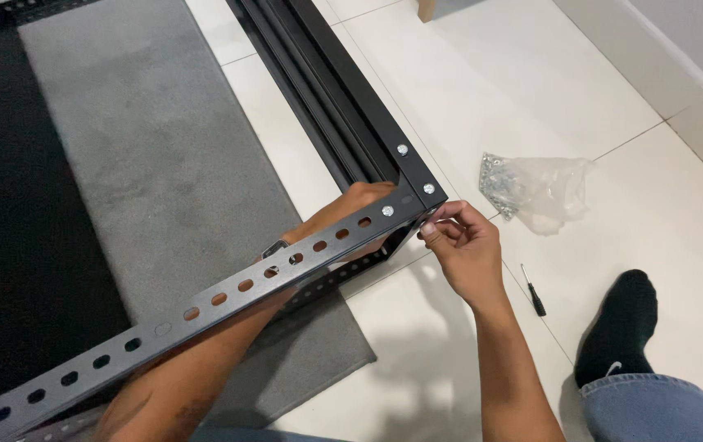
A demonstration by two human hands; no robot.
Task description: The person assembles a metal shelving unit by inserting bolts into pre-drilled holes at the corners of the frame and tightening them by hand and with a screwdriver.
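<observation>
A black slotted metal frame [228, 295] runs from the lower left up to a bolted corner [417, 192], where a second black rail [343, 90] heads toward the top. My left hand [351, 205] reaches under the perforated bar and presses against the inside of the corner; much of it is hidden by the bar. My right hand [462, 245] pinches a small bolt or nut at the outer edge of the corner, just under the silver bolt heads [428, 188].
A clear plastic bag of silver hardware [531, 190] lies on the white tile to the right. A small black screwdriver [534, 290] rests near my right forearm. A grey rug [163, 180] and a black mat [7, 205] cover the left. My black-socked foot [621, 327] is at right.
</observation>
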